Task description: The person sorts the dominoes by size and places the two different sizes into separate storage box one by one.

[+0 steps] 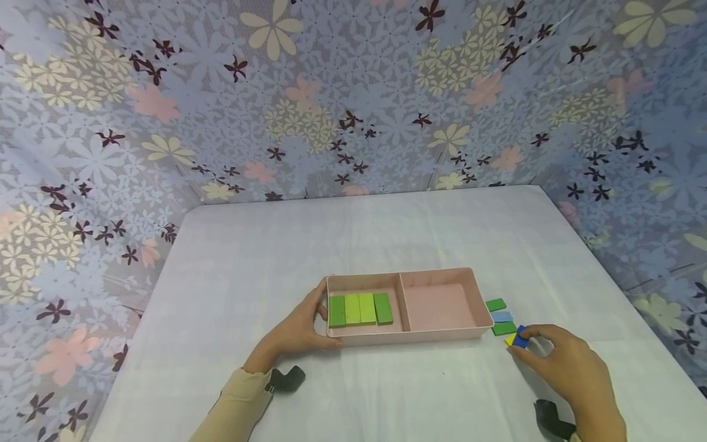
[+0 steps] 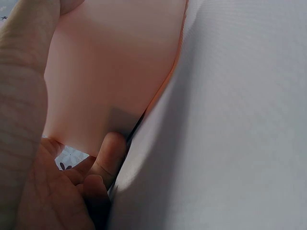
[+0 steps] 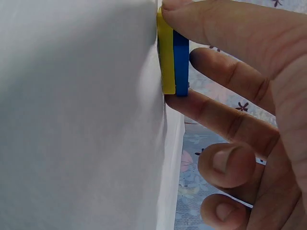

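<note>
A pink two-compartment tray (image 1: 353, 339) stands on the table, and my left hand (image 1: 295, 331) grips its left end, thumb along the front wall. In the left wrist view the fingers (image 2: 112, 153) curl against the pink tray wall (image 2: 115, 62). Right of the tray, my right hand (image 1: 571, 365) pinches a blue block (image 1: 521, 337) between thumb and fingertips. A yellow block (image 3: 166, 57) lies flat against the blue one, under it on the table; whether the fingers hold it too is unclear.
Two dark green blocks and two lime blocks (image 1: 360, 309) stand in a row in the left compartment. The right compartment (image 1: 442, 307) shows its bare floor. Beside the tray's right end lie two green blocks (image 1: 496, 304) with a light blue block (image 1: 502, 317) between them.
</note>
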Tool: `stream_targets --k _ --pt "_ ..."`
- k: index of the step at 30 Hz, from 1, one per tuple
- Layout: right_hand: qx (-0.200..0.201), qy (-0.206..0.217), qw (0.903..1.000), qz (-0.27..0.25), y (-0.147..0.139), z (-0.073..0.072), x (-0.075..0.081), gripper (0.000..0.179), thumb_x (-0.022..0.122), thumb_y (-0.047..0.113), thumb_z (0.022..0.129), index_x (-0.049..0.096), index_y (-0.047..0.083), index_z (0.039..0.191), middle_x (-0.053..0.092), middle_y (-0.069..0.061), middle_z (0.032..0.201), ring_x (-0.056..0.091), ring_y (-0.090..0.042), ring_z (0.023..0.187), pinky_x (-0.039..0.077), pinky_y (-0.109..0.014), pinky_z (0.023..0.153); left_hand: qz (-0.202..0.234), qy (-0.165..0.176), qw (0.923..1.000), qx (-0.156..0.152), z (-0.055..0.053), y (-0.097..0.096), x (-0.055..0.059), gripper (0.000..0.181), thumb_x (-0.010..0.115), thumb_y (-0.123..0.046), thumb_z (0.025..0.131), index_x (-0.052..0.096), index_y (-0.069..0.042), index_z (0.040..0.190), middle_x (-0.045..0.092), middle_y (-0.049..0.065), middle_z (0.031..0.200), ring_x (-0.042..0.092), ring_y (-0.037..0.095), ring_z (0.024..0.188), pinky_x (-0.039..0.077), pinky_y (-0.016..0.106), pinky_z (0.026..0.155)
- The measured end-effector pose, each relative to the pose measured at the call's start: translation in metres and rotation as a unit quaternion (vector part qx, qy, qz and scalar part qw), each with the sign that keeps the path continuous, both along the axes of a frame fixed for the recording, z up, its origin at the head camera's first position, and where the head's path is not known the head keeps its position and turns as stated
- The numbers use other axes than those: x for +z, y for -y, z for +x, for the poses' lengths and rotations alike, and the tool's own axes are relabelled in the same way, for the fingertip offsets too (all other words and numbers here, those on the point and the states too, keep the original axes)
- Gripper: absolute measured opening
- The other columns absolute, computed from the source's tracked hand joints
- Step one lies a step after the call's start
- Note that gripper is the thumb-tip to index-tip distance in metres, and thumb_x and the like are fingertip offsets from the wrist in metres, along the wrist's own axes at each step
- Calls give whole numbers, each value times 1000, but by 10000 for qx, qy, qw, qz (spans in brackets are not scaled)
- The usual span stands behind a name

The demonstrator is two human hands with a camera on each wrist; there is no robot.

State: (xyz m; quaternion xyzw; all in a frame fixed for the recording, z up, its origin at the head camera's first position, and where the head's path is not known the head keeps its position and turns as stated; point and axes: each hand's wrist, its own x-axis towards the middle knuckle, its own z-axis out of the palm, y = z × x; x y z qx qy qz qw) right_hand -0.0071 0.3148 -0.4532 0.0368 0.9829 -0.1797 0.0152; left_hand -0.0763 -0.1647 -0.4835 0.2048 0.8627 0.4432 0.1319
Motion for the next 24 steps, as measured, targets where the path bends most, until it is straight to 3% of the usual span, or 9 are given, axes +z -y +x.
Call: stream_targets --k 5,10,24 --pt "-75 57 10000 -1 1 1 0 57 72 64 70 70 19 105 67 -19 103 52 -20 62 40 -38 47 8 -9 10000 -5 0 0 0 129 86 -51 60 1 -26 154 50 -3 103 49 10 88 40 30 76" --pt "-55 -130 9999 22 2 3 0 56 71 63 71 71 18 104 68 -19 101 49 -17 59 37 -34 44 48 6 10000 -18 0 0 0 129 86 -52 60 0 -30 154 50 -3 103 50 10 89 40 31 80" --pt "31 -1511 9883 217 8 -1 3 40 81 50 67 74 21 93 71 -12 99 58 -24 61 37 -32 42 69 -31 10000 -57 0 0 -1 129 86 -53 59 1 -28 154 49 -4 104 50 10 89 40 32 82"
